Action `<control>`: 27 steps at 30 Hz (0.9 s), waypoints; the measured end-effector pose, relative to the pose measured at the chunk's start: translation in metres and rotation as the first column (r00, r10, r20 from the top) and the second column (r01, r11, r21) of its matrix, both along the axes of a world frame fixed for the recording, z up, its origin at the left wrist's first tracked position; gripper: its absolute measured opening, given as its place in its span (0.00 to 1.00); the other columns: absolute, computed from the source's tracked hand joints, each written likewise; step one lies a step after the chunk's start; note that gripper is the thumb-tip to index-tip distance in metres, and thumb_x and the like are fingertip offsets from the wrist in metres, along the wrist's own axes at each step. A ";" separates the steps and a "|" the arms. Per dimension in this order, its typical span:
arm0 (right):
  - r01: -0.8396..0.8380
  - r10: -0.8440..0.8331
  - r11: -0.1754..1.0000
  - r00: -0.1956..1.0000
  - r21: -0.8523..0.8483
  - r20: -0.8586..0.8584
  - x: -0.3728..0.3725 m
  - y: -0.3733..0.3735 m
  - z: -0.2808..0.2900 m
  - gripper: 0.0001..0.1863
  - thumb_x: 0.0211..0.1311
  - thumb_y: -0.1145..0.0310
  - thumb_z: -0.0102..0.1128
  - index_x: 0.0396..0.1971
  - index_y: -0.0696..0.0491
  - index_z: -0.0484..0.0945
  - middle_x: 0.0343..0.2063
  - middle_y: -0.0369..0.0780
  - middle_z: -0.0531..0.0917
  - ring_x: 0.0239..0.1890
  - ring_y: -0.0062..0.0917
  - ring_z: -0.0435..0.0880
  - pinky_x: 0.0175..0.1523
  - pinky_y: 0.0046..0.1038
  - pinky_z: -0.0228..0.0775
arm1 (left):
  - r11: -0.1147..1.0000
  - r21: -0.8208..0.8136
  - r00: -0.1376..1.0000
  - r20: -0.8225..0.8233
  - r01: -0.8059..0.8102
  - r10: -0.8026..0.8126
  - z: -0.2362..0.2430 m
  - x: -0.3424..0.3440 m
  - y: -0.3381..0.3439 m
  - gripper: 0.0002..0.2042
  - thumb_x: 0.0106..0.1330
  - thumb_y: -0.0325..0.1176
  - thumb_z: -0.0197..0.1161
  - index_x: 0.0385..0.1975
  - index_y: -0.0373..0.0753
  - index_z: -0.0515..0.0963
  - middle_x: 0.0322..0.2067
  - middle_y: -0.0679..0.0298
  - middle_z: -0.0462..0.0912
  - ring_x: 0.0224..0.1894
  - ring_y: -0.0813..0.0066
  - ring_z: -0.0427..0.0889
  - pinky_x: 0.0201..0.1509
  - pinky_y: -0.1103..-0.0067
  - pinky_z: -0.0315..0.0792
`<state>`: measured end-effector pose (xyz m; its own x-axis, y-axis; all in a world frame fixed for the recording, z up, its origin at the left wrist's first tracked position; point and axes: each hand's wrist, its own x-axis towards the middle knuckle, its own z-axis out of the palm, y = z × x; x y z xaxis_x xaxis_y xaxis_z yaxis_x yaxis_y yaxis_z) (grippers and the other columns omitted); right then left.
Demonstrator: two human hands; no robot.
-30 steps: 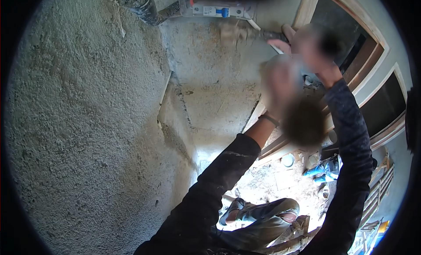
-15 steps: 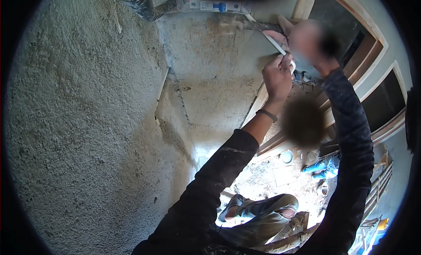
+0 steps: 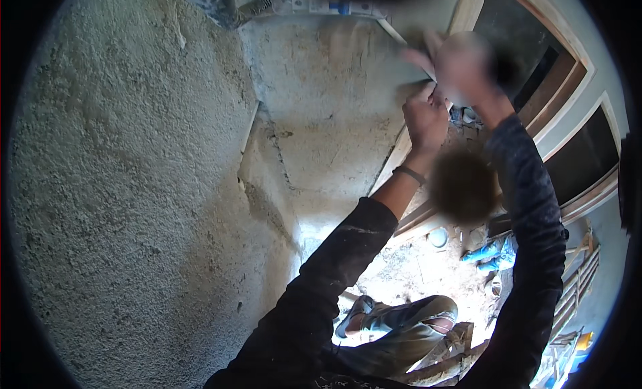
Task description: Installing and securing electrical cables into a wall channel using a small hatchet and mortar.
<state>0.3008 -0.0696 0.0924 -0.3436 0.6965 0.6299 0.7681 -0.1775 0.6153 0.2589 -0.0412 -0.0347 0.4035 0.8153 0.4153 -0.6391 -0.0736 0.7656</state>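
Inspection note: left hand on white tube below electrical box

A rough grey wall (image 3: 127, 188) fills the left side of the view, meeting a smoother plastered wall (image 3: 321, 74) at a corner. A wooden frame (image 3: 467, 13) with dark panels stands at upper right; a brightly lit, littered floor (image 3: 401, 275) lies below. Both forearms, in dark sleeves, reach up towards the plastered wall. Beneath them is a bent leg (image 3: 414, 322) in worn trousers. A clear box (image 3: 321, 5) sits at the top edge of the view, a dark pipe (image 3: 217, 6) just to its left. The right hand (image 3: 468, 71) is heavily blurred beside the frame; whether its fingers hold anything cannot be determined. The left hand (image 3: 426, 125) is just below it, fingers closed narrowly on the white tube (image 3: 393, 31), which slants down from the box's right end. Smaller items: a dark wristband (image 3: 409, 174) on the left wrist and a blue-fronted switch (image 3: 344, 8) inside the box
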 end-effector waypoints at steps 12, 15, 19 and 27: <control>-0.019 0.019 0.998 1.000 0.060 0.002 -0.033 0.003 -0.012 0.26 0.59 0.38 0.58 0.27 0.49 0.72 0.17 0.37 0.79 0.14 0.34 0.80 0.17 0.31 0.70 | 0.999 -0.051 1.000 -0.015 -0.014 0.014 0.009 -0.007 0.002 0.05 0.61 0.25 0.63 0.31 0.29 0.80 0.29 0.56 0.85 0.29 0.70 0.86 0.27 0.75 0.77; -0.389 0.382 0.917 0.920 0.091 0.082 -0.047 0.005 -0.013 0.28 0.62 0.35 0.51 0.29 0.48 0.71 0.16 0.40 0.81 0.14 0.35 0.82 0.17 0.34 0.72 | 0.998 0.057 0.989 -0.150 0.017 -0.009 0.002 -0.003 0.005 0.09 0.64 0.29 0.63 0.39 0.31 0.79 0.35 0.59 0.84 0.36 0.70 0.84 0.36 0.74 0.76; 0.125 -0.122 0.992 0.989 0.032 -0.083 -0.047 0.034 -0.008 0.25 0.62 0.38 0.54 0.26 0.48 0.73 0.17 0.38 0.79 0.15 0.32 0.81 0.16 0.33 0.71 | 0.977 0.021 0.953 0.215 0.214 -0.213 -0.022 0.004 0.012 0.13 0.65 0.31 0.63 0.46 0.32 0.76 0.41 0.61 0.83 0.42 0.72 0.82 0.44 0.73 0.75; 0.089 -0.080 0.993 0.991 0.077 -0.107 -0.045 0.020 -0.023 0.23 0.61 0.42 0.59 0.28 0.49 0.71 0.19 0.36 0.78 0.19 0.33 0.81 0.20 0.34 0.71 | 0.966 0.228 0.895 -0.445 0.119 -0.005 0.001 -0.009 -0.005 0.17 0.63 0.31 0.66 0.49 0.32 0.74 0.48 0.59 0.79 0.49 0.76 0.78 0.49 0.75 0.74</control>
